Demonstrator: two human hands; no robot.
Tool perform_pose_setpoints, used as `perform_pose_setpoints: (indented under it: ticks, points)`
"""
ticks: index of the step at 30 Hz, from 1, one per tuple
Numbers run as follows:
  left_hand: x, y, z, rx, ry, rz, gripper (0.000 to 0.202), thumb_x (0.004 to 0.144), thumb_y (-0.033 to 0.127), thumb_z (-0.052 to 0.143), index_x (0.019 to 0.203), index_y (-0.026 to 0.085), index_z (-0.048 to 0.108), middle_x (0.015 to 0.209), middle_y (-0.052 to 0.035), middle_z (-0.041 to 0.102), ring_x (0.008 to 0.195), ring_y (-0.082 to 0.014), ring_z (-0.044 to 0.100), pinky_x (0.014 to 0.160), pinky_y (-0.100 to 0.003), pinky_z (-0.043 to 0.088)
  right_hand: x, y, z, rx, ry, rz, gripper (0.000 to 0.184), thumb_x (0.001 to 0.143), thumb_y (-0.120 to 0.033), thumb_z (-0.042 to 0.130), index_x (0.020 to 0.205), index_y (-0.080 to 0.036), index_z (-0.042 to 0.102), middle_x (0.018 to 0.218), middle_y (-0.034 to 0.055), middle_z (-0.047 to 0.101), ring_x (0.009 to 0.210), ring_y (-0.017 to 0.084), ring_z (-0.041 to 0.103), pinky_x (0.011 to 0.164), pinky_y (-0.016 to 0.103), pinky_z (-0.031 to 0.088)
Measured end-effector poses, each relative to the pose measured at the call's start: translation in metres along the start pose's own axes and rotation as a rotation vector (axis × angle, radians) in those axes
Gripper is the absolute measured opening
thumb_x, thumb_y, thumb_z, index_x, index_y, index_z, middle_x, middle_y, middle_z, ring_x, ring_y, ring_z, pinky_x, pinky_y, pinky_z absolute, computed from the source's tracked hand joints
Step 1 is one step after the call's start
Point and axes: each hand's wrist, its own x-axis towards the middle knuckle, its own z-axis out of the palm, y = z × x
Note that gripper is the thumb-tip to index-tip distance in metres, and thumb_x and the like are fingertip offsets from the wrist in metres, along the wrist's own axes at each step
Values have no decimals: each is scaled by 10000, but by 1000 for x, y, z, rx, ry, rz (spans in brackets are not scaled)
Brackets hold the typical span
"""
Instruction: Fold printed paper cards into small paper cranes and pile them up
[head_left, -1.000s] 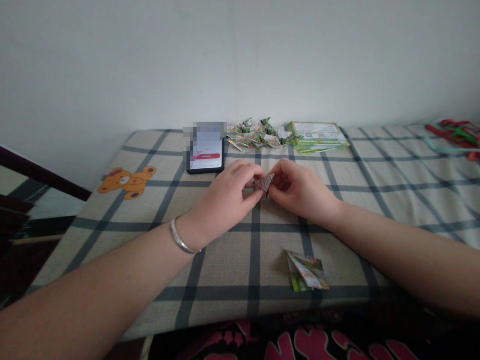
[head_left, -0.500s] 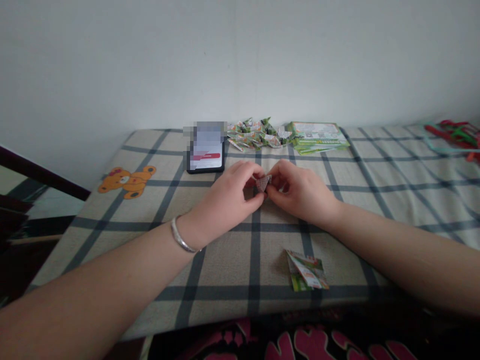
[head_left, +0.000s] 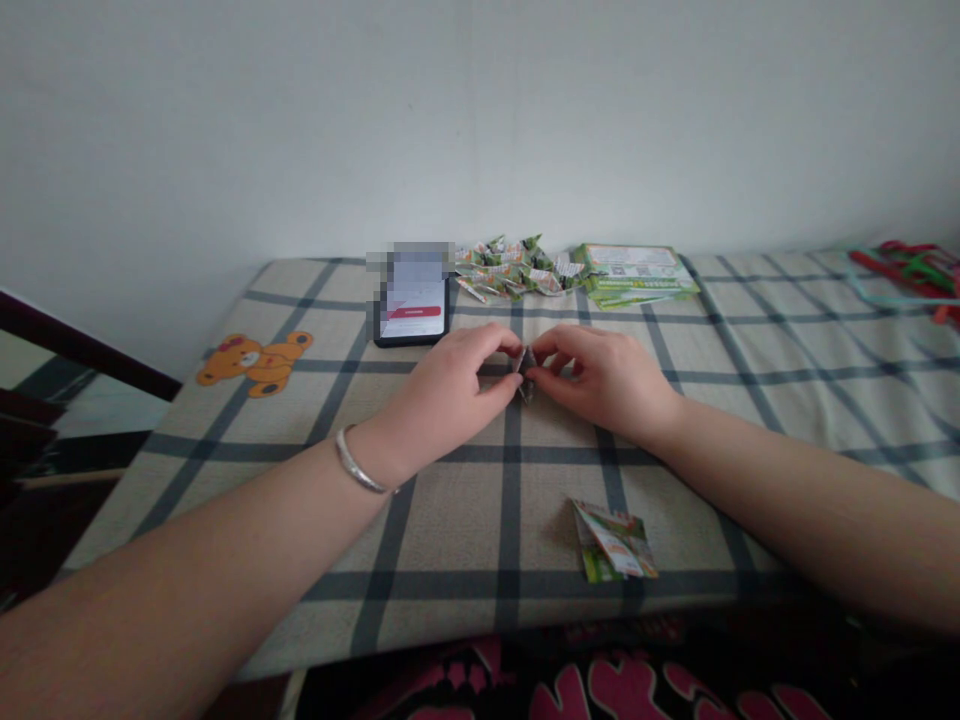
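Note:
Between my fingertips, over the middle of the table, is a small folded piece of printed paper [head_left: 526, 376]. My left hand [head_left: 469, 375] pinches its left side, with a silver bangle on the wrist. From the right, my right hand [head_left: 600, 375] pinches the other side with thumb and forefinger. Part of the paper is hidden by the fingers. Nearer to me lies another folded paper [head_left: 616, 545], green, white and orange, partly sprung up. Beyond my hands sits a heap of folded paper pieces [head_left: 517, 270].
A stack of green printed leaflets [head_left: 637, 270] lies by the wall, right of the heap. To its left a phone [head_left: 412, 300] shows a lit screen. A bear sticker [head_left: 255, 362] is on the checked tablecloth [head_left: 450, 560]. A tray of red and green items [head_left: 911, 270] stands far right.
The small folded paper has turned between my fingers and now looks narrower and more upright. Both hands have shifted slightly, and the fingers have changed their grip.

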Motion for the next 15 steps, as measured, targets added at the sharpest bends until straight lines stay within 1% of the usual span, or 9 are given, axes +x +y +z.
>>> perform_pose_setpoints:
  ticks: [3,9,12,15]
  points:
    - [0,-3,-2,20,-20,23,153,848,144,614,993,189,598,992,-13,666,979,-170,622,883,-332,497,0,4,-1,22,-10,-31,139,878,-276,613,964,-192,681,845,21,708,703,132,642,593,234,421]
    - [3,-12,-5,65,-80,115,131,860,138,609,983,176,630,1001,-21,683,976,-171,620,891,-334,484,1,13,-2,13,-42,-128,131,896,-255,622,947,-188,722,867,35,708,729,132,620,633,240,422]
    - [5,-15,-8,59,-119,142,145,866,152,617,1004,178,654,1018,-26,689,993,-173,621,911,-342,482,2,17,-2,23,-49,-173,124,891,-224,628,943,-184,733,877,40,718,733,131,628,628,235,426]
    - [6,-18,-10,55,-152,175,158,869,160,626,1019,182,669,1041,-30,695,1019,-178,621,940,-353,478,3,19,-2,45,-60,-217,142,905,-227,615,961,-176,735,909,47,727,772,140,648,656,239,451]
